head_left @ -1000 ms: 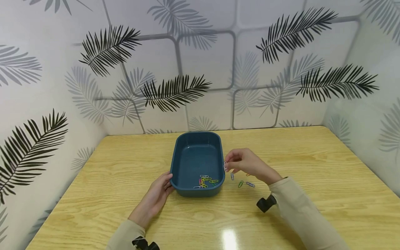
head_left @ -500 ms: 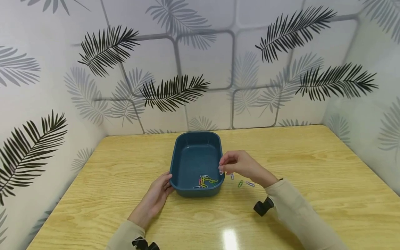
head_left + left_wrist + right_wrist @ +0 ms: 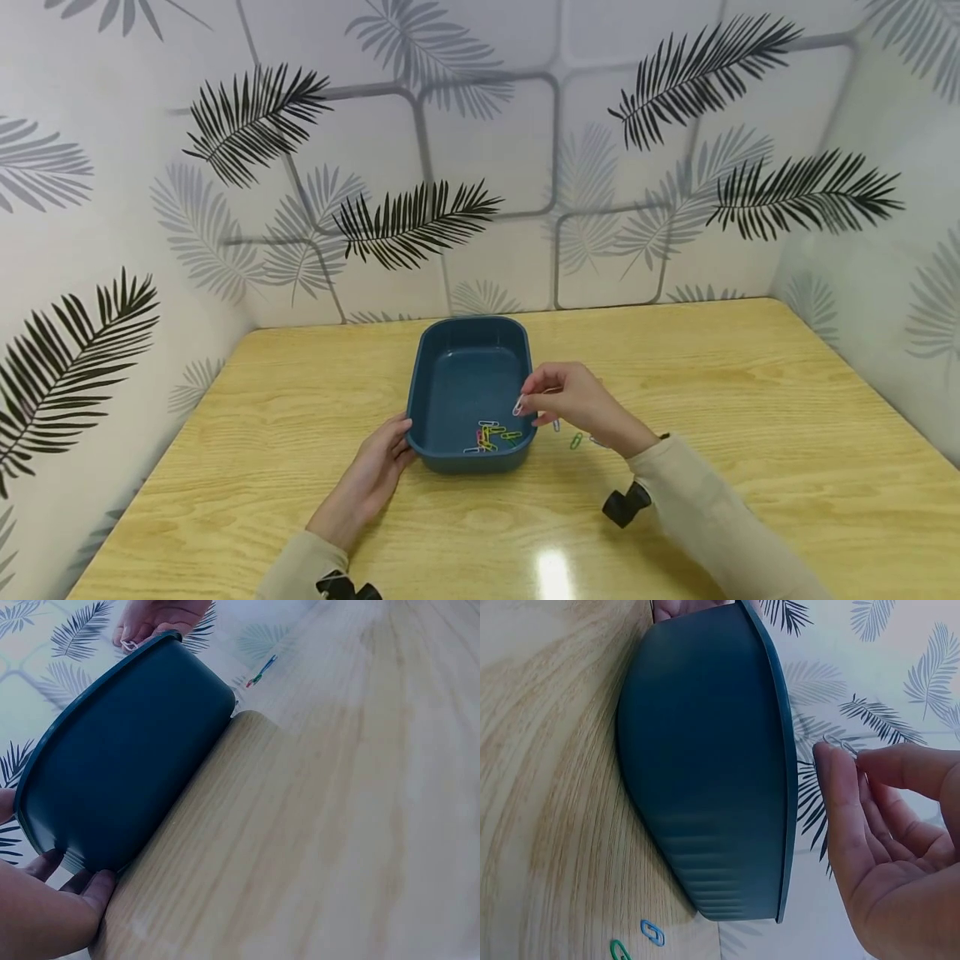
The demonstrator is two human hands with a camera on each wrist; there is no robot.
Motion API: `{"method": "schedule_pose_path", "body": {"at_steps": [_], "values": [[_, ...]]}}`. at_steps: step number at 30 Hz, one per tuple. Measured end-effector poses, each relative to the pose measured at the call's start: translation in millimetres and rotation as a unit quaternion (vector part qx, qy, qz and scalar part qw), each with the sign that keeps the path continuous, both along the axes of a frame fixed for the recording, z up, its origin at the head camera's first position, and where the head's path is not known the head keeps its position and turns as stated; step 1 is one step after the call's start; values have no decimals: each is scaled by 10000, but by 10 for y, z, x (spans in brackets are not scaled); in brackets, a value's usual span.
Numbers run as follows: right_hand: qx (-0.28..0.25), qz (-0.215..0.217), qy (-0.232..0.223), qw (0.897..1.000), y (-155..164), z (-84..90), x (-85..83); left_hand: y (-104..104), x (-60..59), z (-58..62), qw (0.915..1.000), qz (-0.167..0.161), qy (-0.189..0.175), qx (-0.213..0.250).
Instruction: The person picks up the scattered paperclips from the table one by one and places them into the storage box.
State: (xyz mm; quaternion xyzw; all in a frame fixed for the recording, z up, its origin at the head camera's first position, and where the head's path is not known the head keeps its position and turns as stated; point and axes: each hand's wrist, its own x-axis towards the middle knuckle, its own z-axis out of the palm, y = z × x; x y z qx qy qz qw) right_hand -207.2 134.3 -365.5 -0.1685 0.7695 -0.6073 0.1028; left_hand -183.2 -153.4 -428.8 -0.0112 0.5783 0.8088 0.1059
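Note:
A dark blue rectangular box (image 3: 468, 465) sits on the table, with several coloured paper clips (image 3: 487, 438) lying near its front end. My left hand (image 3: 377, 472) grips the box's front left corner, a finger at the rim and others against the outer wall in the left wrist view. Above the right rim, my right hand (image 3: 576, 402) pinches a white paper clip (image 3: 517, 406) between thumb and fingertips. The pinched clip (image 3: 841, 743) shows only partly past the fingers in the right wrist view.
Right of the box, a green paper clip (image 3: 576, 441) and a blue paper clip (image 3: 652, 932) lie on the wooden table (image 3: 675, 358). Another clip (image 3: 597, 442) is partly covered by the right wrist. A leaf-patterned wall (image 3: 510, 250) stands behind the table.
My right hand has moved left with the white paper clip, from beside the box to over its right rim. The clip has tilted. My left hand and the box stay put.

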Motion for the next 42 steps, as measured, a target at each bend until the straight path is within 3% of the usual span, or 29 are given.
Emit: {"method": "schedule_pose_path", "body": {"at_steps": [19,30,42], "values": [[148,-65,64,9998,-56,-1,38,-14,24,-2,10000,28,55,31],[158,216,54,9996,-59,-7,43,-13,23,-7,10000,17,-31,33],[260,-23,301,9992,107,66,-50,8,-7,7,10000,50,-1,21]]}}
